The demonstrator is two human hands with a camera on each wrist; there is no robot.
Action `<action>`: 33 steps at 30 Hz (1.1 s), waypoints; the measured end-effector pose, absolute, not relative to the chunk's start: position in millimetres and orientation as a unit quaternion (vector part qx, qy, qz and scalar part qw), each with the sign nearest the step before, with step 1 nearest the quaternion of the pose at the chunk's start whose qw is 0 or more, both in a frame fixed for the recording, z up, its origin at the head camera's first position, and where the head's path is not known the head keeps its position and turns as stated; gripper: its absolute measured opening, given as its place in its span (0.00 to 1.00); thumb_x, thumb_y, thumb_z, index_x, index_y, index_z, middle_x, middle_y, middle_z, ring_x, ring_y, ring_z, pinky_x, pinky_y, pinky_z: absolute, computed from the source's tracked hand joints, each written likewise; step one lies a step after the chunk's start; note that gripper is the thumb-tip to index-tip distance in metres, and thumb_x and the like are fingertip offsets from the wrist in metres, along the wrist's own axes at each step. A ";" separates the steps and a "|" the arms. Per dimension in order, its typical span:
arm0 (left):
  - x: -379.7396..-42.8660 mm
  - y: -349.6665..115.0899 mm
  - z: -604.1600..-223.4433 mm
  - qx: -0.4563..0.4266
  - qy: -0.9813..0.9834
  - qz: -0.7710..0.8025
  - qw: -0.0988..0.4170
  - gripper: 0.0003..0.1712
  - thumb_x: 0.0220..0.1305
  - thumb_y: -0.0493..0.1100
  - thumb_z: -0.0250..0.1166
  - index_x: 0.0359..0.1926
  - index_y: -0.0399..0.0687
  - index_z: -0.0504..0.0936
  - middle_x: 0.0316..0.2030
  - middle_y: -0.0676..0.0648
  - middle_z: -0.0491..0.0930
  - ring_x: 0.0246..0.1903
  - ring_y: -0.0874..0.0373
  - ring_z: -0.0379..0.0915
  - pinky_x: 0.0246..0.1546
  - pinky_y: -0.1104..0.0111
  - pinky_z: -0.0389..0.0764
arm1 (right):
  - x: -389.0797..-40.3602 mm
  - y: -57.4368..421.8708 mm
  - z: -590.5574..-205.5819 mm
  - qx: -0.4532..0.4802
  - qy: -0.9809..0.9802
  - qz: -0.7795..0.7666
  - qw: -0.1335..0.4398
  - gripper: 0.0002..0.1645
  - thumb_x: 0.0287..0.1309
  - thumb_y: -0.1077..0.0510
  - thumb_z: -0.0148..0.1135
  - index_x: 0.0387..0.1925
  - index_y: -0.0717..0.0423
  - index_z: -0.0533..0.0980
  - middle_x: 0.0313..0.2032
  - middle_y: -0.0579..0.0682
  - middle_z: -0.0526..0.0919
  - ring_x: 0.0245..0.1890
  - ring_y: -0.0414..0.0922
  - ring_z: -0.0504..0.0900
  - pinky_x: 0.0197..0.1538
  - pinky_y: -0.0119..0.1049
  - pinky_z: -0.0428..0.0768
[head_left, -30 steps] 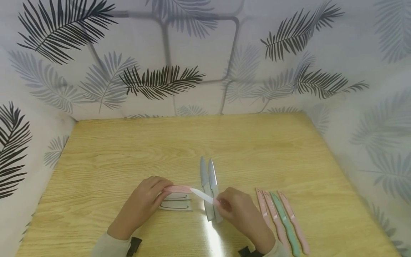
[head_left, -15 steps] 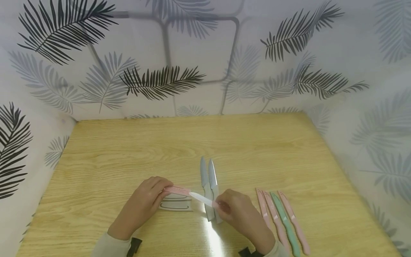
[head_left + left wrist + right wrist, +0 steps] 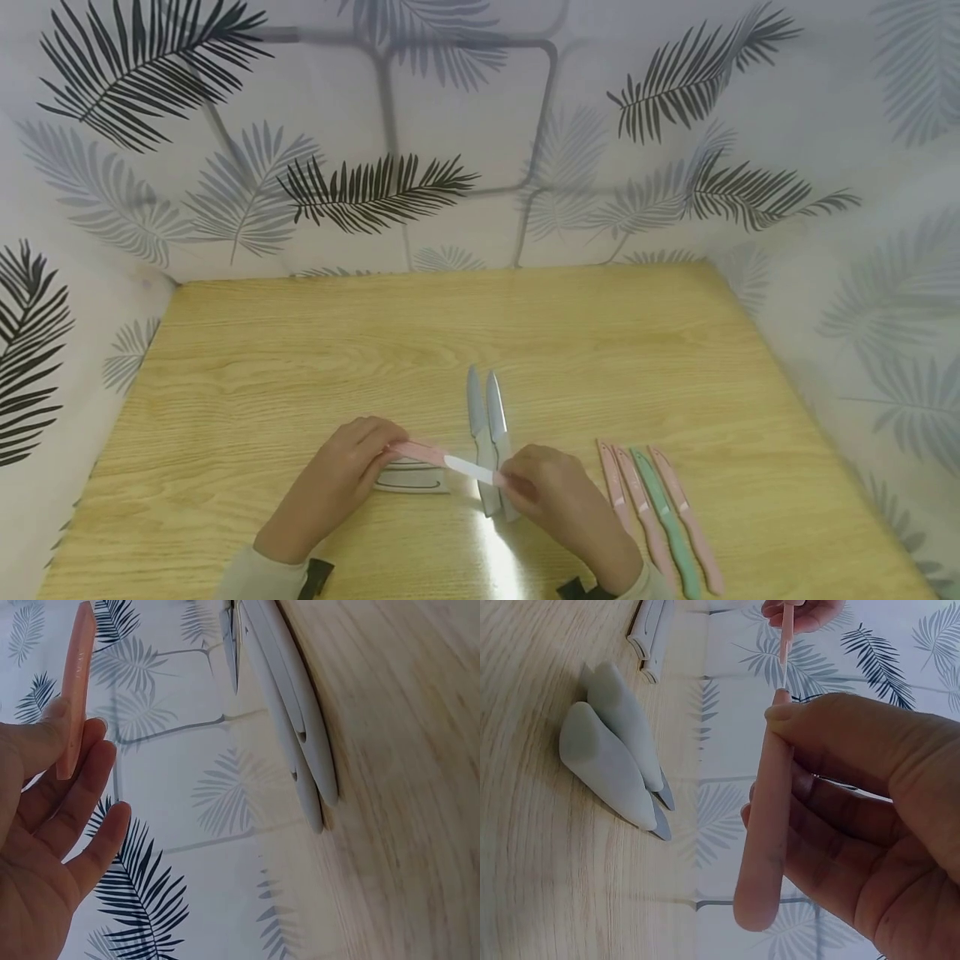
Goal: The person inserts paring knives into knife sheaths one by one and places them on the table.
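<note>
Low over the table, my left hand (image 3: 337, 475) pinches a slim pink knife sheath (image 3: 423, 452) between thumb and fingers. My right hand (image 3: 558, 496) grips the pink handle (image 3: 763, 825) of a small knife whose white blade (image 3: 470, 468) points left, in line with the sheath. The blade's tip is hidden at the sheath's mouth, while most of the blade shows between the hands. Beneath the left hand's sheath lie two light grey sheaths (image 3: 411, 480), partly covered. Two knives with pale handles (image 3: 611, 761) and bare steel blades (image 3: 496, 404) lie side by side under the pink knife.
To the right of the right hand, several sheathed knives lie in a row, including pink ones (image 3: 693, 533) and a green one (image 3: 670, 525). The wood-grain table (image 3: 300, 350) meets a leaf-patterned cloth (image 3: 465, 125) at its back and sides.
The pink sheath has tilted, its mouth end moving slightly down and right to line up with the blade. The blade's tip, visible before, is now hidden at the mouth.
</note>
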State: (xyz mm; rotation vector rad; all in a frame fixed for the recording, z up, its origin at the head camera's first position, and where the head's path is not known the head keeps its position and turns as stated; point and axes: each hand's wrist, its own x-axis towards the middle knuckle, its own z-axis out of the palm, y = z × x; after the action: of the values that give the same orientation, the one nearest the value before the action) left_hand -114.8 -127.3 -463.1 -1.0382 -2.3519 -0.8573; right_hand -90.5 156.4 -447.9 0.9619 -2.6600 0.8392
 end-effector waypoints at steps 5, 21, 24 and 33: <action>-112.9 -123.5 -463.1 -0.378 -0.848 -0.309 0.208 0.12 0.56 0.34 0.63 0.44 0.44 0.78 0.42 0.53 0.78 0.45 0.60 0.72 0.47 0.65 0.74 | -90.9 155.8 -450.0 0.344 -0.892 0.270 0.116 0.04 0.46 0.63 0.68 0.27 0.57 0.81 0.25 0.43 0.79 0.25 0.34 0.72 0.31 0.19 0.74; -108.2 -117.1 -468.9 -0.393 -0.840 -0.305 0.215 0.10 0.59 0.37 0.62 0.43 0.44 0.78 0.41 0.52 0.78 0.42 0.58 0.73 0.44 0.62 0.76 | -92.3 149.1 -445.7 0.363 -0.890 0.255 0.102 0.03 0.48 0.63 0.66 0.24 0.54 0.79 0.23 0.41 0.77 0.24 0.33 0.71 0.33 0.20 0.74; -106.6 -114.0 -470.6 -0.399 -0.839 -0.304 0.213 0.09 0.61 0.38 0.60 0.42 0.43 0.78 0.41 0.51 0.78 0.42 0.58 0.73 0.43 0.63 0.76 | -92.7 147.3 -447.8 0.374 -0.885 0.255 0.109 0.07 0.49 0.63 0.66 0.21 0.52 0.76 0.21 0.39 0.74 0.22 0.32 0.68 0.32 0.19 0.73; -107.4 -107.7 -473.7 -0.407 -0.833 -0.307 0.212 0.09 0.65 0.40 0.57 0.44 0.43 0.78 0.41 0.51 0.77 0.43 0.57 0.72 0.47 0.64 0.74 | -95.5 142.4 -448.5 0.385 -0.881 0.242 0.129 0.13 0.51 0.60 0.66 0.18 0.49 0.71 0.20 0.37 0.68 0.21 0.32 0.64 0.28 0.19 0.69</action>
State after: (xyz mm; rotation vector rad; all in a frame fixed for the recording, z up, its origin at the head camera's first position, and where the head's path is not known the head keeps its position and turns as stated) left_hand -107.4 -107.7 -473.7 -1.1307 -2.3142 -0.8538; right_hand -95.5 142.4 -448.5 1.1184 -2.5626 0.7047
